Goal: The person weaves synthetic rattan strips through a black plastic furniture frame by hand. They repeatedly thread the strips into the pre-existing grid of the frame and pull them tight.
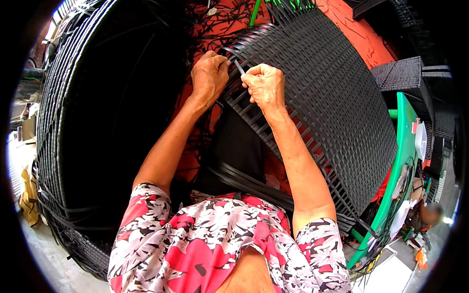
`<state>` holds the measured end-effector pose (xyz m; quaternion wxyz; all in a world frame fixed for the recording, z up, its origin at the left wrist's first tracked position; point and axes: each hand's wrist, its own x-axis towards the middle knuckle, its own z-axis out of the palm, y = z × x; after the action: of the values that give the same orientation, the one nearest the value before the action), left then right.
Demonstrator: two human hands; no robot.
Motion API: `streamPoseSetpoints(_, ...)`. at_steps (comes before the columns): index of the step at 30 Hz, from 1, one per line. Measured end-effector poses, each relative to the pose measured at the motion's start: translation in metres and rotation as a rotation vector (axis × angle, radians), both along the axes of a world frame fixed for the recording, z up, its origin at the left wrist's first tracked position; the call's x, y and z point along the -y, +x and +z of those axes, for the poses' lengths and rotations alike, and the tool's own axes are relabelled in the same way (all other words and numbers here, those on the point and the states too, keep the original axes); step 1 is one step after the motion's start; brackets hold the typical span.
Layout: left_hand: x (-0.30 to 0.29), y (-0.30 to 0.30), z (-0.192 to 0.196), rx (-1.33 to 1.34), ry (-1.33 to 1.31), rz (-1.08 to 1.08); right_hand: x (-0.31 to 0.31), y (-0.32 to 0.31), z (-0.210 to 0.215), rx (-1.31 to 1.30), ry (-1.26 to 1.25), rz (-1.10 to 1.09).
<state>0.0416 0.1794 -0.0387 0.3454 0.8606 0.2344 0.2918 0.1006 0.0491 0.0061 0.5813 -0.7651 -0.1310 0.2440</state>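
A large curved panel of black woven wicker [322, 83] lies in front of me, tilted to the right. Along its near-left edge the weave stops and bare ribs [288, 134] with gaps show. At the upper corner of that edge, my right hand [266, 85] is closed in a pinch on a dark flat strip [239, 67]. Just left of it, my left hand [210, 75] is closed at the panel's edge, its fingertips partly hidden. What it grips there is too small to tell. More loose strips [254, 183] lie across my lap.
A big black woven piece [56, 117] stands on the left, dark inside. The red ground [227, 12] beyond is littered with strip ends. At right are a green curved frame [398, 161] and another woven piece [400, 73]. A person [432, 214] is farther off.
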Motion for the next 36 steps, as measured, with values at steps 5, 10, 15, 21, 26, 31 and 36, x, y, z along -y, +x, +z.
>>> streamPoseSetpoints(5,0.0,0.001,-0.011,0.112,0.144,0.034,-0.006,0.006,-0.012,0.048,0.002,0.072)
streamPoseSetpoints(10,0.002,0.004,-0.005,0.172,-0.182,0.031,-0.027,0.024,-0.032,0.299,-0.043,0.054)
streamPoseSetpoints(15,-0.031,0.02,0.022,-0.123,-0.947,-0.106,-0.025,0.016,-0.024,0.349,-0.016,0.071)
streamPoseSetpoints(21,-0.046,0.031,0.0,-0.194,-1.127,-0.104,0.021,-0.011,-0.013,0.743,-0.085,0.069)
streamPoseSetpoints(26,-0.07,0.042,0.01,-0.012,-0.773,-0.154,0.104,-0.051,0.013,1.09,-0.67,0.077)
streamPoseSetpoints(31,-0.258,0.103,0.067,0.125,0.081,0.138,0.194,-0.087,-0.014,0.87,-1.088,0.084)
streamPoseSetpoints(36,-0.388,0.094,0.151,-0.386,0.994,0.459,0.202,-0.094,-0.025,0.876,-1.048,0.048)
